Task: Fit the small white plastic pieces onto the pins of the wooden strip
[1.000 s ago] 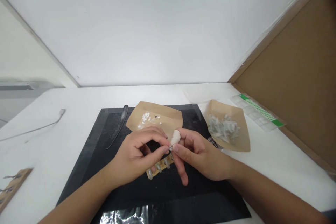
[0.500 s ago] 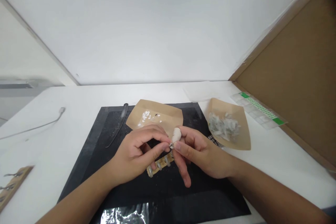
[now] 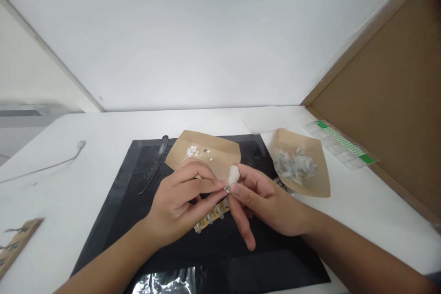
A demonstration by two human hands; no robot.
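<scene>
My left hand [image 3: 186, 197] is closed in a pinch, thumb and fingertips meeting at a small silvery piece [image 3: 226, 188] too tiny to identify. My right hand [image 3: 265, 200] grips the same spot from the other side between thumb and index finger. A cream finger cot [image 3: 233, 174] appears to cover that index fingertip; another right finger points down toward the mat. Beneath the hands, partly hidden, lies a yellowish strip [image 3: 203, 225] bearing several clear rounded pieces. Just behind them, a brown paper tray [image 3: 225, 149] holds small white flakes [image 3: 192, 151].
A black mat [image 3: 220, 257] covers the white table's middle. On it lies a dark curved tool [image 3: 156, 161]. At right are a paper tray [image 3: 319, 183] of translucent pieces and a clear case [image 3: 341, 144] with green labels. A wooden strip with metal clips [image 3: 20, 243] and a cable [image 3: 58, 164] lie left.
My left hand has turned slightly and shifted right, its fingers now straighter and closer together at the silvery piece. My right hand has barely moved.
</scene>
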